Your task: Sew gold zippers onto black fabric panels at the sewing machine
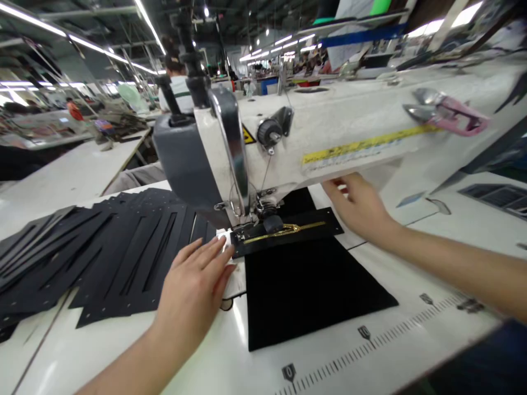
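Note:
A sewing machine (222, 126) stands over a black strip with a gold zipper (310, 225), which lies across a black fabric panel (308, 291). The presser foot area (247, 227) is above the strip's left part. My left hand (197, 282) lies with fingers stretched out, fingertips at the strip's left end. Beyond the strip's right end, my right hand (360, 206) reaches below the machine arm, fingers bent together; their tips are partly hidden, and I cannot make out what they hold. The zipper's gold teeth part around the slider near the middle.
Left of the machine, black slotted pieces (135, 252) lie in an overlapping pile. Pink-handled snippers (448, 112) rest on the machine arm above a yellow measuring tape (362, 145). A printed ruler scale (366, 334) runs along the table's front edge. A person (177, 82) is behind the machine.

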Tool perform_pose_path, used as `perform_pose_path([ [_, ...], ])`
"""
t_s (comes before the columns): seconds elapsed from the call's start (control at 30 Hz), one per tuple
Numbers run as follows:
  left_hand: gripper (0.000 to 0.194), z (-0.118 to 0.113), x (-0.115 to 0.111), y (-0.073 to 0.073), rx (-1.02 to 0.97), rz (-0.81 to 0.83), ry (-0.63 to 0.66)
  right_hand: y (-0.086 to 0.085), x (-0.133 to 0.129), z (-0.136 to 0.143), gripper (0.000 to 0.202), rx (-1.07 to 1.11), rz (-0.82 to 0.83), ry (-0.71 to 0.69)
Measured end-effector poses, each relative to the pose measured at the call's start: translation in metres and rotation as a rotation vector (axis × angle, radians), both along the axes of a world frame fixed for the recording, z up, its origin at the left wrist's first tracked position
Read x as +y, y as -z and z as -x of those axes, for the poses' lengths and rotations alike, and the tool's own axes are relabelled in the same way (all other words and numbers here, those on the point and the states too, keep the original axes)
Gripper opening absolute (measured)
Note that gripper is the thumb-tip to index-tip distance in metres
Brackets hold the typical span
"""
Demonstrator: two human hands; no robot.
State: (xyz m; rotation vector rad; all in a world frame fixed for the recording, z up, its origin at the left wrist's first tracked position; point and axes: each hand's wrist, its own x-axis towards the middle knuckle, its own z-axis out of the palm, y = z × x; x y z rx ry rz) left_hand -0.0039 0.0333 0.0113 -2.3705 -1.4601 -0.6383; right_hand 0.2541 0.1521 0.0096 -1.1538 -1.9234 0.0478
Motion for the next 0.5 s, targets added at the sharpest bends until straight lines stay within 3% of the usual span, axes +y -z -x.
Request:
perform_pose_path([
  [0.1, 0.024, 0.004, 0.009, 0.011, 0.036, 0.0, 0.012, -0.003, -0.029, 0.021, 0.013, -0.155, -0.144, -0.203],
  [0.17, 0.024, 0.001, 0.012, 0.016, 0.037, -0.008, 0.016, 0.0, -0.045, 0.042, 0.014, -0.308, -0.163, -0.447],
  [0.2, 0.024, -0.001, 0.012, 0.017, 0.043, -0.014, 0.017, 0.003, -0.049, 0.053, 0.016, -0.353, -0.148, -0.5],
  [0.33, 0.026, -0.004, 0.013, 0.019, 0.062, -0.041, 0.041, 0.018, -0.043, 0.079, 0.02, -0.364, -0.078, -0.559],
  [0.5, 0.027, -0.005, 0.016, 0.018, 0.07, -0.055, 0.064, 0.022, -0.031, 0.076, 0.022, -0.351, 0.0, -0.634],
])
